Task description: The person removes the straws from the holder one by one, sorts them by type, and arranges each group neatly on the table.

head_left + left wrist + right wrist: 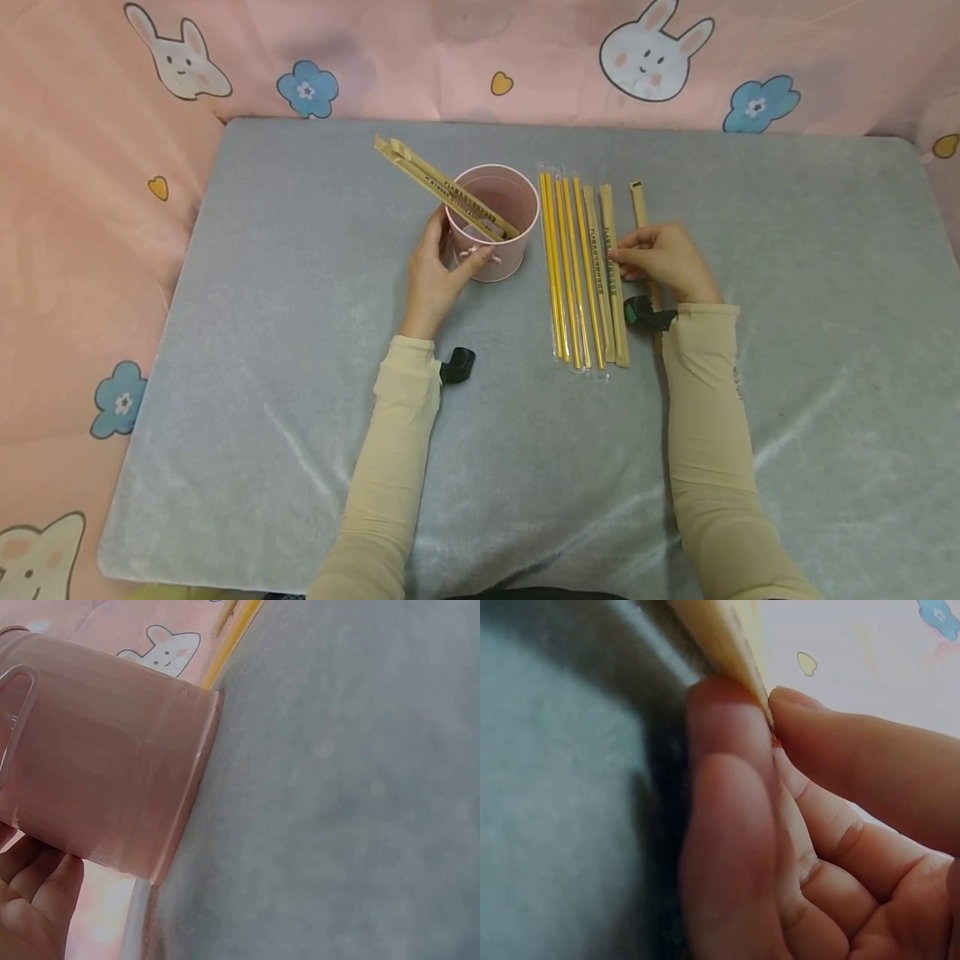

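Note:
A small pink bucket (513, 262) stands upright on the table, with paper-wrapped straws (438, 185) leaning out over its left rim. My left hand (435, 279) grips the bucket from the left, thumb across the front near the little handle and fingers round the side. Thumb and index finger of my right hand (667, 257) pinch the edge of a paper-wrapped straw (618, 321), seen close up as a tan strip (724, 637) in the right wrist view. Another paper-wrapped straw (638, 204) lies partly hidden beneath my right hand and wrist.
Several yellow straws in clear sleeves (572, 275) lie side by side between bucket and right hand, with another paper-wrapped straw (600, 292) alongside. Grey cloth covers the table (285, 350). A pink printed curtain (450, 67) hangs behind and at the left.

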The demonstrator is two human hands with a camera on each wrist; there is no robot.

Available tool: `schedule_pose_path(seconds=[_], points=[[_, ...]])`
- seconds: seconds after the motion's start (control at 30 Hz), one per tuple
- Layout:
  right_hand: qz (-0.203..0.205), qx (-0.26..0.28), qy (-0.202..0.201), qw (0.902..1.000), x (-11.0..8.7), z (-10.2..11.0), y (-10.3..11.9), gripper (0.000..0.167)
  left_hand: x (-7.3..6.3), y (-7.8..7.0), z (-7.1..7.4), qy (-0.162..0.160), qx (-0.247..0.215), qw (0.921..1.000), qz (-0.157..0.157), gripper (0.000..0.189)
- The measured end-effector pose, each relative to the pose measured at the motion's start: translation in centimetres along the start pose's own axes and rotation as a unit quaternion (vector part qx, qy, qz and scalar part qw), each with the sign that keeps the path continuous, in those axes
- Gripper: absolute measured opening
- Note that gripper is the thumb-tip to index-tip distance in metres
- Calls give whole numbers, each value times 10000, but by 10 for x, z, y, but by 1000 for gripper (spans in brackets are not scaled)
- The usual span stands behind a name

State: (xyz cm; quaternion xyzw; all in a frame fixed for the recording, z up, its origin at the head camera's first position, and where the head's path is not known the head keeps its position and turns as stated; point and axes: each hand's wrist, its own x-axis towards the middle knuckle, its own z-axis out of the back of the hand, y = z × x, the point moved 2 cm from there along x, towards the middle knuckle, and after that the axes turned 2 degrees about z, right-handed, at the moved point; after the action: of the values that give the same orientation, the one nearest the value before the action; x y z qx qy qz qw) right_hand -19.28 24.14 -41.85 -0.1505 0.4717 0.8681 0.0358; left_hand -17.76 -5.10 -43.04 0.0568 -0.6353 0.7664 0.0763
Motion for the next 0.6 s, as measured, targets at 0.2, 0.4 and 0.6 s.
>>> schedule_pose_path(seconds=[0.2,0.4,0.6], points=[[-39,-139,-9,9999,1,-1,1,29,0,-1,0,-6,11,10000,2,77],[-82,-171,-21,9998,2,-1,0,29,0,-1,0,-9,32,10000,30,77],[-81,-160,-94,9998,2,-1,-1,29,0,-1,0,-19,20,10000,34,77]])
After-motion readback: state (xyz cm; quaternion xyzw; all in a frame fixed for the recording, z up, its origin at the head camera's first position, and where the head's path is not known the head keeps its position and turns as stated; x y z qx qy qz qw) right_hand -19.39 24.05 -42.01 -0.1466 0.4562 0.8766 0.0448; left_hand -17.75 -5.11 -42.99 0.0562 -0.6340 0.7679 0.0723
